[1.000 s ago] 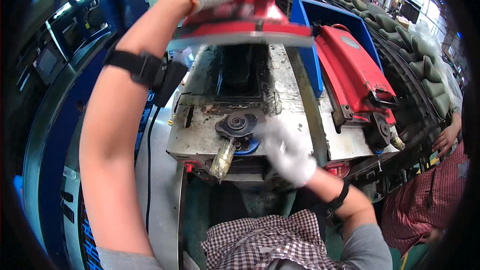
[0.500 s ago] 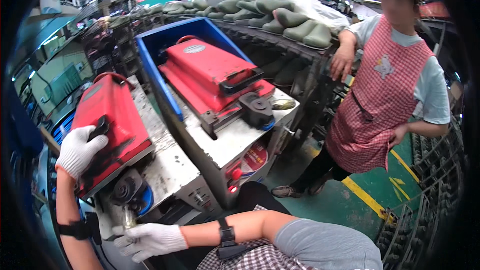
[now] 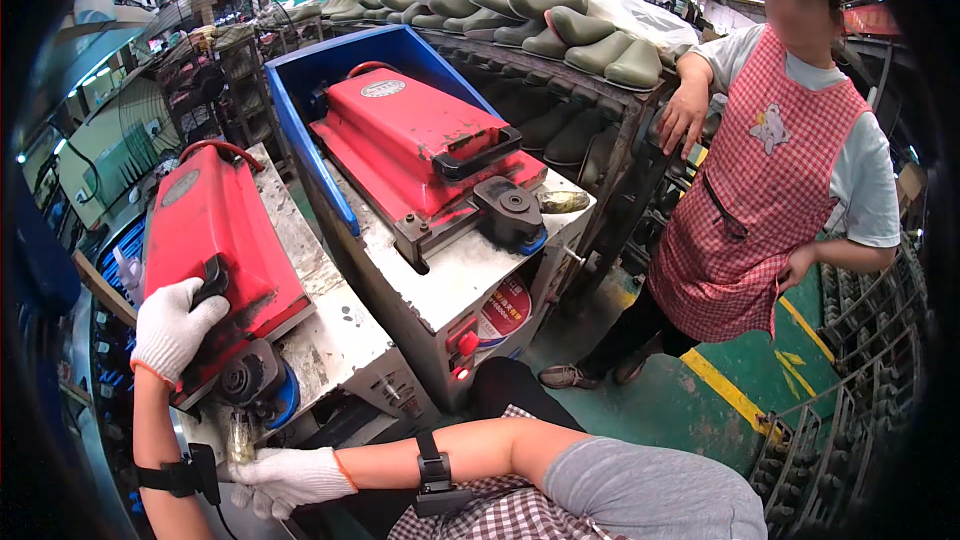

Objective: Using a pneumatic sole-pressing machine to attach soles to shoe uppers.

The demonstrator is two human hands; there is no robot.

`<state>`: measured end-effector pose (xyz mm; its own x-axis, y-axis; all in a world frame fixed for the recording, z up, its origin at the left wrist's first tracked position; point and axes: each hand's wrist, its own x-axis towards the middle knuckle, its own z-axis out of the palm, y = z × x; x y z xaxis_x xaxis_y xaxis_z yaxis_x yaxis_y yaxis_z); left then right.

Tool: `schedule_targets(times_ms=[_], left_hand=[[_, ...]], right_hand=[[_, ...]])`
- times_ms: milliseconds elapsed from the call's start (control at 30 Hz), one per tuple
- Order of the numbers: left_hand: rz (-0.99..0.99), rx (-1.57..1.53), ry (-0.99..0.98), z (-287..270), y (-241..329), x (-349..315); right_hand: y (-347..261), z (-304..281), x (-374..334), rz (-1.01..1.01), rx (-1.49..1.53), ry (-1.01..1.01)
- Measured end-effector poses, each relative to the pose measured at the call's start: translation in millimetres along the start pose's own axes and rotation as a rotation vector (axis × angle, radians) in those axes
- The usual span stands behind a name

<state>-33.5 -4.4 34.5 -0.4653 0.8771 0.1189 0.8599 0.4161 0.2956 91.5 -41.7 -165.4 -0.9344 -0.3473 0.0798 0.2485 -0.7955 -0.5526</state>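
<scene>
- Red lid [image 3: 225,230]: lies over the white machine body [image 3: 335,315] at the left, long and sloped, with a scuffed near end.
- Left hand [image 3: 178,328]: white-gloved, fingers curled round the black handle [image 3: 213,278] at the lid's near end.
- Right hand [image 3: 285,478]: also gloved, fingers bent, at the lower end of the taped lever [image 3: 241,435]; whether it grips the lever, I cannot tell.
- Black clamp block [image 3: 248,375]: just above that lever, with a blue piece [image 3: 287,395] beside it.
- Second red lid [image 3: 400,130]: on the neighbouring machine, inside a blue guard [image 3: 345,46], its own black handle free of any hand.
- Red knob [image 3: 468,342]: on that machine's front.
- Green footwear [image 3: 605,58]: rows along the rack behind.
- Co-worker [image 3: 760,160]: stands at the right in a red checked apron, one hand on the rack.
</scene>
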Motion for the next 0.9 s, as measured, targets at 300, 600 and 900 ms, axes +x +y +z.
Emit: schedule_targets(times_ms=[300, 600, 900], left_hand=[[0.028, 0.012, -0.018, 19.9, -9.6, -2.4], [0.035, -0.005, 0.008, 23.5, -18.6, -1.6], [0.055, 0.050, 0.015, 24.3, -20.5, -6.2]], right_hand=[[4.5, -7.6, 2.9, -0.091, 0.109, -0.003], [-68.4, 15.1, -112.8, 0.019, 0.249, 0.246], [-209.5, 13.9, -338.0, -1.040, -1.716, 1.354]])
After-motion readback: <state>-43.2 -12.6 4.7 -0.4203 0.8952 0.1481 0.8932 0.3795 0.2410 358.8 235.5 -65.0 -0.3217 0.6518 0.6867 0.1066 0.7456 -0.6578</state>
